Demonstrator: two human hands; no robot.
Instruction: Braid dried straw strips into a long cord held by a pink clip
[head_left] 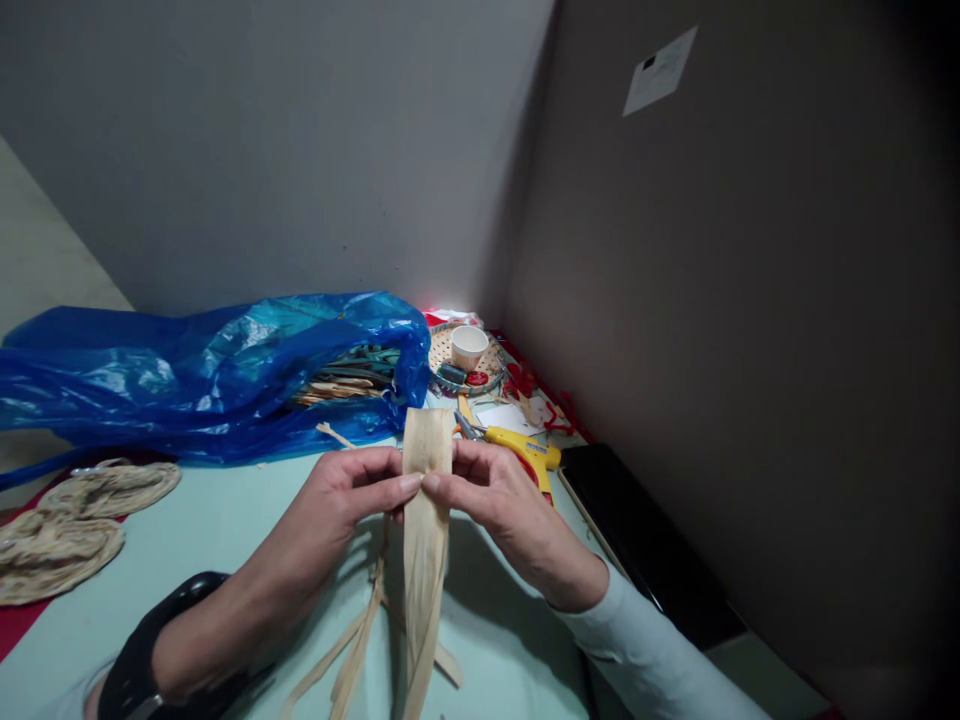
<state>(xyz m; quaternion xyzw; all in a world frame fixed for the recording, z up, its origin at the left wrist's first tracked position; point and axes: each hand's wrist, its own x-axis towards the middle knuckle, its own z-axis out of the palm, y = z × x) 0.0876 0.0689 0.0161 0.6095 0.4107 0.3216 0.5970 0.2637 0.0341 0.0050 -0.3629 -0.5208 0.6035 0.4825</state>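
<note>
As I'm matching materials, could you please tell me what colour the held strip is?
The strip is pale straw-yellow, best seen in the head view.

A pale fibre strip point(426, 560), braided pieces point(60, 550), woven tray point(440, 350) and yellow tool point(525, 446) suggest a handicraft corner.

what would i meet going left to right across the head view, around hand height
Braided straw-coloured pieces, left hand, pale flat strip, right hand, flat black object.
</note>
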